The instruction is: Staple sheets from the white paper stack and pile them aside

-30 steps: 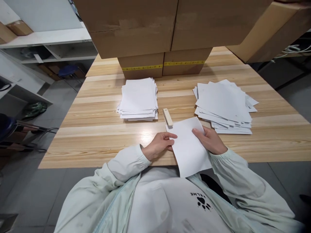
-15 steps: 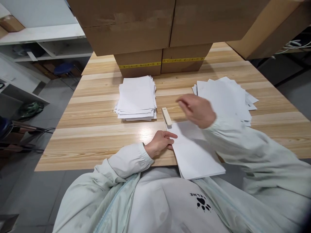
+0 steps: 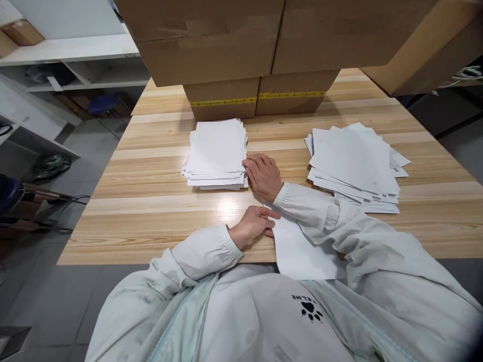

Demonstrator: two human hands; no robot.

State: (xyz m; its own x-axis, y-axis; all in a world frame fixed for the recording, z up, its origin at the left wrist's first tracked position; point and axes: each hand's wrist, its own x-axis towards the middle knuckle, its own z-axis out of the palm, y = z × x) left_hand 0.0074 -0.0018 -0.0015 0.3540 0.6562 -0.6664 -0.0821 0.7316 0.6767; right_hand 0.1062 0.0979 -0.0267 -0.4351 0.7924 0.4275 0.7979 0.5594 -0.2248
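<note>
White sheets of paper lie in front of me, overhanging the table's front edge. My left hand grips their left edge, index finger stretched on top and the other fingers curled at the side. Just beyond it, my right hand is closed over the spot where the cream stapler stood at the top corner of the sheets. The hand now hides that stapler. Its fingertips come close to the right side of a neat paper stack; whether they touch it I cannot tell.
A looser, fanned paper stack lies to the right on the wooden table. Large cardboard boxes rise at the back, with another box at back right. A blue stool stands on the floor beyond the left side.
My right hand has moved left and down from above the sheets onto the stapler, covering it. My left hand keeps its hold on the paper's edge. The view has shifted slightly.
</note>
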